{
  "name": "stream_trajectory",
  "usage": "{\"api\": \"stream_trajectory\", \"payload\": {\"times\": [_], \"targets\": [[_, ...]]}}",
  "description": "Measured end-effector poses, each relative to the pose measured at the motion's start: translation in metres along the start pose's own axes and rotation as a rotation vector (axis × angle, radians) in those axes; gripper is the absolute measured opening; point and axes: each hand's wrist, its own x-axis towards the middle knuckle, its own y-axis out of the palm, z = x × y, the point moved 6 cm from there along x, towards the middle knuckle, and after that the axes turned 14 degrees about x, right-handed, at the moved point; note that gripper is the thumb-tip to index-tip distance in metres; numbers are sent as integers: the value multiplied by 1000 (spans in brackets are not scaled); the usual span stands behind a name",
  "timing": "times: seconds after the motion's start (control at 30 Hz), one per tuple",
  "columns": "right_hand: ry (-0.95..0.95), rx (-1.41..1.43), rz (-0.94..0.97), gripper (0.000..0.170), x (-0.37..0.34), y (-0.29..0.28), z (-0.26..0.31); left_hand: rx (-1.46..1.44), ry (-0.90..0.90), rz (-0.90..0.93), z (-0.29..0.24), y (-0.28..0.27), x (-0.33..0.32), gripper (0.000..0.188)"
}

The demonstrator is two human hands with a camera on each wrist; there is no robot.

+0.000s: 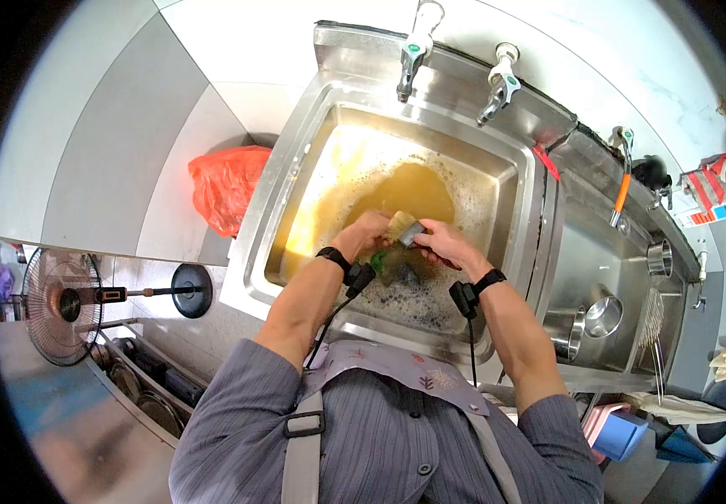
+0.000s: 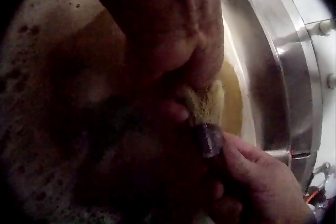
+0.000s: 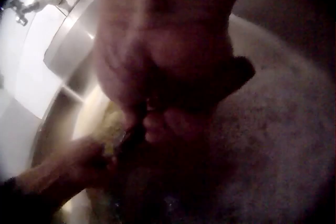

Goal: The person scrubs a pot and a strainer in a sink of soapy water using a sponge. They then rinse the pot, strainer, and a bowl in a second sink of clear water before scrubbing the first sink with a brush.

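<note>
Over the murky, foamy water of a steel sink [image 1: 510,210], both hands meet at a flat brush [image 1: 411,233] with pale bristles and a grey metal band. My right hand [image 1: 451,245] grips the brush below the band, thumb along its side; the handle is mostly hidden. From the other side, the fingers of my left hand [image 1: 369,229] pinch the pale bristles [image 2: 207,103]. Beneath the hands, something green [image 1: 377,260] shows in the water beside a dark patch. Deep shadow covers much of both hands in the wrist views.
Two taps [image 1: 411,63] stand over the sink's back edge. A second basin at right holds steel pots [image 1: 603,315] and a wire strainer [image 1: 652,319]. An orange-red plastic bag [image 1: 227,189] sits beside the sink's left rim, with a fan [image 1: 65,304] farther left.
</note>
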Motion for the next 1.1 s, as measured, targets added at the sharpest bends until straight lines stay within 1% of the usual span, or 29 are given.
{"api": "stream_trajectory", "payload": {"times": [0.07, 0.13, 0.17, 0.2, 0.23, 0.27, 0.3, 0.33, 0.37, 0.43, 0.5, 0.53, 0.57, 0.6, 0.63, 0.67, 0.7, 0.73, 0.77, 0.8, 0.83, 0.87, 0.93, 0.97, 1.0, 1.03, 1.07, 1.1], "targets": [[18, -1, -5, 23, 0, 0, -3, 1, -12, -4, -1, 4, -3, 29], [75, 135, 16, 25, -1, -1, -7, -2, -23, -8, 4, 3, 0, 30], [75, 136, 16, 25, 1, 0, -9, 278, 292, -77, -4, -2, 7, 30], [57, 107, -50, 26, 5, -3, -12, 557, 607, -145, -11, 2, 9, 30], [38, 77, -118, 27, 8, -6, -14, 558, 609, -143, -11, 6, 19, 30], [38, 78, -121, 27, 11, -4, -18, 89, 387, -78, -3, 6, 35, 30], [-19, -27, -190, 31, 15, -6, -16, -371, 154, -11, 8, 10, 47, 31], [-75, -131, -258, 35, 19, -7, -17, -369, 155, -9, 13, 10, 53, 31], [-75, -132, -259, 35, 30, -5, -27, -351, 184, -2, 18, 8, 56, 34], [-207, -461, -447, 45, 43, -7, -32, -332, 213, 7, 28, 9, 73, 38], [-177, -438, -465, 48, 39, -2, -26, -463, 251, 11, 39, 10, 90, 43], [-147, -412, -483, 51, 37, 1, -23, -463, 248, 10, 31, 14, 74, 43], [-148, -412, -482, 51, 37, 4, -19, -448, 225, -22, 12, 19, 42, 34], [-123, -455, -447, 50, 37, 9, -17, -433, 202, -52, 1, 21, 23, 27], [-97, -501, -414, 49, 36, 12, -14, -434, 203, -52, 17, 21, 46, 27], [-99, -503, -413, 49, 33, 14, -10, -148, 465, -198, 33, 12, 85, 24], [-149, -489, -381, 50, 29, 20, -4, 149, 715, -342, 36, 9, 99, 21], [-202, -475, -347, 50, 27, 25, -1, 149, 714, -346, 22, 7, 80, 21], [-203, -477, -343, 50, 28, 27, -3, 64, 387, -376, 9, 2, 47, 27], [-291, -506, -343, 47, 29, 30, -3, -20, 60, -396, 7, 0, 21, 33], [-380, -535, -345, 44, 30, 30, -1, -20, 61, -397, 2, 0, 16, 33], [-381, -535, -347, 44, 33, 25, -3, -94, 21, -373, -1, 1, 11, 29], [-288, -222, -82, 35, 43, 22, -12, -245, -60, -328, -3, 2, 3, 25], [-292, -223, -79, 35, 33, 22, 1, -322, -102, -307, -1, 1, 1, 26], [-162, -115, -3, 33, 22, 23, 6, -397, -145, -283, 2, 3, -1, 28], [-31, -8, 71, 30, 14, 25, 6, -397, -144, -283, 4, 4, -2, 28], [-33, -10, 69, 30, 16, 24, 5, -484, -77, -164, 1, 11, -2, 30], [-66, -145, 25, 30, 19, 22, 5, -570, -12, -42, -3, 19, -2, 32]]}}
